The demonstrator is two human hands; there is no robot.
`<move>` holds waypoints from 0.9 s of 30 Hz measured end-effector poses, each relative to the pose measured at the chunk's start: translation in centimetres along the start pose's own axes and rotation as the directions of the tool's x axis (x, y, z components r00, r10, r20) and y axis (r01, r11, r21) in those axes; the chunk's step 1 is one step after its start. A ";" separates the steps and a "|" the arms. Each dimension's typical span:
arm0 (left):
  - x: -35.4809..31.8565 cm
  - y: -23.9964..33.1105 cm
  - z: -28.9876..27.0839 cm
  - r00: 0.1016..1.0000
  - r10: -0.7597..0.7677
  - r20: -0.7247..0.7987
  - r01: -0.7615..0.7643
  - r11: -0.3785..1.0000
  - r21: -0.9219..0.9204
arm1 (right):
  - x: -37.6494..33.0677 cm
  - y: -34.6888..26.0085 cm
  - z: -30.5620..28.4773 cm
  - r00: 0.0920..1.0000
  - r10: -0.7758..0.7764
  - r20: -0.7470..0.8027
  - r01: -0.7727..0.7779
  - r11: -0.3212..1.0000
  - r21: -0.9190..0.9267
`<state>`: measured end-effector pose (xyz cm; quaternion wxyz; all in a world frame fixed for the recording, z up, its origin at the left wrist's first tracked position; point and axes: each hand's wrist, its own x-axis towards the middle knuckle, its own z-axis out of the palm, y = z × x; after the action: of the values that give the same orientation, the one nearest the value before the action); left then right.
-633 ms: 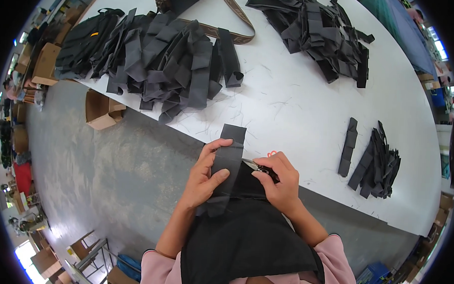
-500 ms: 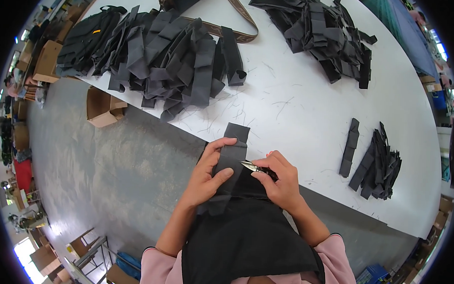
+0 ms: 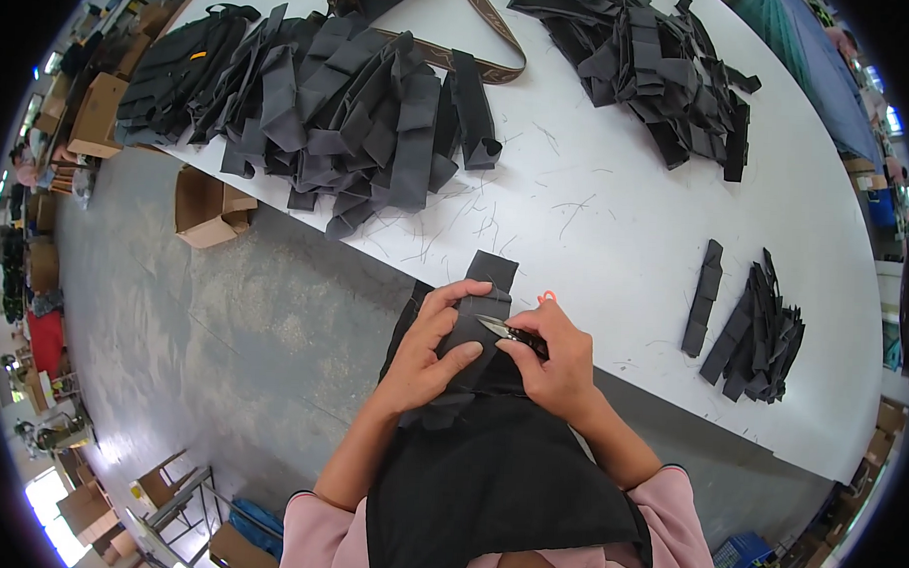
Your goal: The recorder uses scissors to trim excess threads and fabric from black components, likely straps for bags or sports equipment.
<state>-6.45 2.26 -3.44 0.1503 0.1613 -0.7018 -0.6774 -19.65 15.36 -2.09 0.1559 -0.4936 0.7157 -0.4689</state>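
I see the left hand [image 3: 434,351] closed around a black fabric strip [image 3: 478,315] at the near edge of the white counter [image 3: 617,230], its grip holding the piece with fingers wrapped over the front and the thumb below. The right hand [image 3: 555,360] sits just beside it, its grip pinched shut on a small pair of thread snips [image 3: 508,332] whose metal tip touches the strip. The strip stands up from a black apron [image 3: 497,486] on the lap, its top end lying over the counter's edge. Around it there is plenty — a big heap of black strips [image 3: 360,110] at the far left, another dark pile [image 3: 652,66] at the far right, and a brown patterned strap [image 3: 473,49] looping between them. To the right, well apart from the hands, lie a single strip [image 3: 702,298] and a small stack [image 3: 763,330]. Loose thread clippings [image 3: 477,220] scatter across the counter between the hands and the heaps — nothing sits directly against the strip. An open cardboard box [image 3: 209,207] rests on the grey floor [image 3: 223,326] at left.
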 end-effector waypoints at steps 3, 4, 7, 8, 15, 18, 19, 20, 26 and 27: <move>-0.1 -0.7 -0.4 0.999 0.025 0.040 -0.026 0.999 0.044 | -0.4 -0.2 0.1 0.984 0.169 -0.051 -0.159 0.976 0.152; -0.1 -0.7 -0.4 0.999 0.024 0.044 -0.026 0.999 0.042 | -0.3 -0.2 0.0 0.986 0.164 -0.003 -0.162 0.977 0.141; 0.0 -0.4 -0.3 0.998 0.017 0.058 -0.020 0.999 0.046 | 0.0 -0.8 -0.2 0.981 0.191 0.038 -0.195 0.967 0.162; 0.1 -0.2 -0.3 0.997 0.014 0.075 -0.018 0.998 0.055 | 0.1 -0.9 -0.2 0.975 0.219 0.034 -0.221 0.955 0.196; -0.6 -0.9 0.4 0.992 -0.029 -0.125 0.026 0.999 -0.026 | -0.3 0.3 -0.3 0.908 0.416 0.050 -0.371 0.744 0.556; -0.5 -0.6 1.3 0.978 -0.021 -0.209 0.014 0.999 -0.036 | -0.2 0.6 -0.6 0.836 0.523 0.167 -0.533 0.702 0.472; -0.4 -0.4 1.5 0.971 -0.009 -0.237 0.000 0.999 -0.040 | -0.1 0.5 -0.4 0.836 0.525 0.161 -0.532 0.702 0.474; -0.4 -0.4 1.6 0.973 -0.009 -0.232 0.000 0.999 -0.039 | 0.1 0.4 -0.1 0.855 0.491 0.166 -0.508 0.731 0.455; -0.8 -0.5 1.9 0.975 0.111 -0.193 -0.095 0.992 0.087 | 1.5 1.3 1.6 0.730 0.665 0.158 -0.539 0.418 0.731; -0.9 -0.3 2.2 0.975 0.002 -0.222 -0.015 0.998 -0.059 | 1.2 2.4 1.4 0.716 0.674 0.182 -0.389 0.168 0.906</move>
<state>-6.53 4.64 -3.81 0.2355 0.2284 -0.6605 -0.6753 -20.64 13.84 -4.52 0.4548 0.0269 0.4805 -0.7494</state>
